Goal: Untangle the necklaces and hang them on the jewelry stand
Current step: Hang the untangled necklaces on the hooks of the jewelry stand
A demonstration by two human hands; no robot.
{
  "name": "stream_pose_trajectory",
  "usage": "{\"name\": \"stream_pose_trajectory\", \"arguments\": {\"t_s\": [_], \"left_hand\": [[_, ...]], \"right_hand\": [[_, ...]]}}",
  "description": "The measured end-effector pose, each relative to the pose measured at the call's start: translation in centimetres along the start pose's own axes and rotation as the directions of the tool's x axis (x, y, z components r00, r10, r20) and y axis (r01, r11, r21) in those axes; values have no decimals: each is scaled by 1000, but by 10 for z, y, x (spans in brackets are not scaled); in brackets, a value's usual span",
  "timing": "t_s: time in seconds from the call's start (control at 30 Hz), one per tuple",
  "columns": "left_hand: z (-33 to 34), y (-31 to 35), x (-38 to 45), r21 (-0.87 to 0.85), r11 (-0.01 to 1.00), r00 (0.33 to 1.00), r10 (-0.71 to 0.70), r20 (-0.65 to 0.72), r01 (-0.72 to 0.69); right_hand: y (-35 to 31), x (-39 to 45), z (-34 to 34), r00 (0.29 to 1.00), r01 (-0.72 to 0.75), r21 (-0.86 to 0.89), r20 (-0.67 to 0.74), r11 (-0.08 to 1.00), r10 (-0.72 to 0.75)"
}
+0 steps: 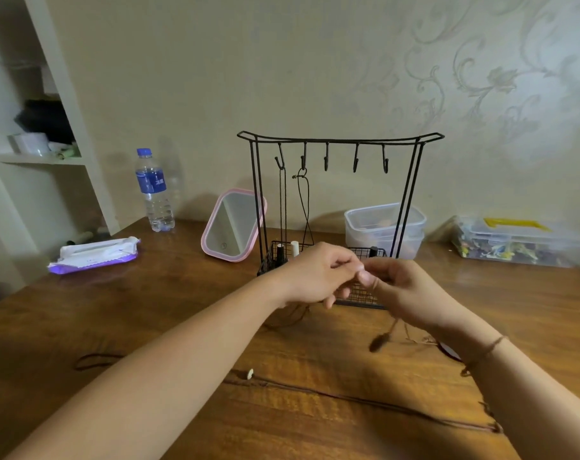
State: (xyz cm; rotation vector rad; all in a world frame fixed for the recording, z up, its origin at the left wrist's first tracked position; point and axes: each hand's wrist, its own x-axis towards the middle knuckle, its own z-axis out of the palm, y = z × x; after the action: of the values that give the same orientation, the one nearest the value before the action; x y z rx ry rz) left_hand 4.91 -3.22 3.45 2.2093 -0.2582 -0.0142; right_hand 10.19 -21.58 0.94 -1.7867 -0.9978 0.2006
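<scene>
Head view: left hand (318, 277) and right hand (401, 290) meet before the jewelry stand (340, 139), both pinching a thin cord necklace (380, 341) above the bench (182, 310).

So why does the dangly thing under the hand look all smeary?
Head view: the small dark pendant hanging below the right hand is motion-blurred; the black wire jewelry stand stays sharper, though its top bar bows from wide-angle distortion.
</scene>
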Motion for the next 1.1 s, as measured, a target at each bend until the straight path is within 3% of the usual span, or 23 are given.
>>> {"name": "stream_pose_trajectory", "arguments": {"t_s": [0.07, 0.23, 0.37, 0.5, 0.57, 0.67, 0.77, 0.9, 0.97, 1.03, 1.1], "left_hand": [[-9, -7, -5, -119, 991, 997, -45, 67, 53], [-30, -34, -19, -158, 975, 984, -138, 114, 155], [-33, -42, -24, -103, 991, 996, -91, -1, 90], [-37, -33, -27, -161, 987, 1000, -20, 10, 22], [-44, -31, -29, -44, 998, 998, -36, 55, 39], [-53, -34, -33, 116, 986, 988, -128, 86, 118], [-64, -45, -40, 67, 979, 968, -203, 149, 195], [-75, -61, -51, -36, 970, 959, -232, 165, 241], [-79, -62, -55, -41, 975, 973, -213, 90, 218], [-83, -54, -56, -47, 987, 988, -156, -3, 156], [-88, -33, -54, -50, 997, 996, -64, -58, 61]], "right_hand": [[6, -1, -11, 986, -38, -85, -162, 996, 24], [36, -11, -42, 870, -140, 46, -471, 989, 145], [45, -18, -43, 891, -202, 44, -407, 978, 202], [50, -15, -34, 906, -272, -207, -386, 940, 177], [59, -12, -36, 851, -332, -256, -496, 908, 171], [75, -10, -49, 710, -441, -173, -668, 881, 224], [89, -13, -63, 605, -512, -65, -735, 857, 306], [93, -19, -67, 504, -592, -43, -798, 804, 329], [91, -21, -65, 560, -559, -47, -758, 828, 335], [84, -23, -56, 695, -508, -100, -635, 856, 338], [76, -19, -46, 807, -475, -351, -538, 807, 241]]}}
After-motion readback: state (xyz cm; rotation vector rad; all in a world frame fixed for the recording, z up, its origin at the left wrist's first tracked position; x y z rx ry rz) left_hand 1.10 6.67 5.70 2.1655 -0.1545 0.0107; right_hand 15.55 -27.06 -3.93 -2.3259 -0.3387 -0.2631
